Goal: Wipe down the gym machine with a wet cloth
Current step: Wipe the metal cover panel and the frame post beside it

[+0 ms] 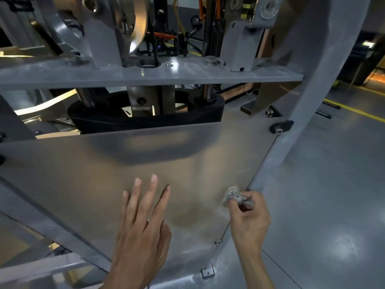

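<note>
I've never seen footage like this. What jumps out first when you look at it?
Two bare hands low in the picture: the left hand has its fingers spread straight over a large frosted panel, while the right hand pinches a small crumpled grey cloth at the panel's right edge. Above them stands the grey gym machine frame, with a black weight stack just behind the panel.

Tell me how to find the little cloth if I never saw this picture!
Find the big frosted panel covering the front of the gym machine. Follow its right edge down to where it meets the grey frame upright; the right hand is there. The cloth is the small crumpled grey wad pinched in its fingertips, the only soft, wrinkled thing among smooth metal and plastic.
</note>
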Demonstrator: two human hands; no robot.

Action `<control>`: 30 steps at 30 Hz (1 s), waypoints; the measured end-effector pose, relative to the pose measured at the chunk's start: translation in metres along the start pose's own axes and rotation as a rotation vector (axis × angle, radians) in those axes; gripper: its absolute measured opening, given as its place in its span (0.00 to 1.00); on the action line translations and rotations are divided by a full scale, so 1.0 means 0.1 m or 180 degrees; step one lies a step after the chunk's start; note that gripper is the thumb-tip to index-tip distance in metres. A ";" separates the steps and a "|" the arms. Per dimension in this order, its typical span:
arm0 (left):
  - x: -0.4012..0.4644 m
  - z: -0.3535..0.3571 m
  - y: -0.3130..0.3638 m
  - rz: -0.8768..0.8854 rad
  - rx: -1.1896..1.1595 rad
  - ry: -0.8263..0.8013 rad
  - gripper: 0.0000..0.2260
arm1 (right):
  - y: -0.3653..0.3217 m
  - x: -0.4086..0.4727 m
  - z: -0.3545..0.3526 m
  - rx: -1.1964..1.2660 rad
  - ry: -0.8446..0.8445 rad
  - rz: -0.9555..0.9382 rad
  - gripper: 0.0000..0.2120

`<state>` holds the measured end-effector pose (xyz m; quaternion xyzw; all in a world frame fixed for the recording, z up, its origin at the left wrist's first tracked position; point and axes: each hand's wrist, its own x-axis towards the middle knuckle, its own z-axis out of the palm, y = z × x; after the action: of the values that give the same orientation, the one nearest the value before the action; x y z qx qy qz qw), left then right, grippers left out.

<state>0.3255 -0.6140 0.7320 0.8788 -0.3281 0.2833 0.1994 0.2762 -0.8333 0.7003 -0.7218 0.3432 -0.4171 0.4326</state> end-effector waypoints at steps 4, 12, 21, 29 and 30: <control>0.00 0.04 0.05 -0.0085 0.0053 0.0046 0.29 | -0.05 -0.19 0.14 0.0026 -0.0243 -0.0132 0.17; 0.02 0.10 0.18 -0.0247 0.0007 0.0119 0.28 | -0.01 -0.03 0.07 0.0142 -0.0522 -0.0026 0.14; 0.02 0.14 0.25 -0.0331 0.0022 0.0120 0.28 | 0.19 0.24 -0.11 0.0131 -0.0118 0.0183 0.15; 0.02 0.20 0.27 -0.0359 -0.0006 0.0200 0.27 | -0.01 0.36 -0.21 0.0295 -0.0202 0.0047 0.14; 0.02 0.20 0.27 -0.0365 -0.0005 0.0207 0.27 | -0.07 0.41 -0.22 0.0376 -0.0174 -0.0010 0.12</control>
<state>0.3157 -0.6443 0.7225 0.8863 -0.2708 0.2996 0.2265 0.2744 -0.8733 0.7257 -0.7067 0.3048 -0.4174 0.4831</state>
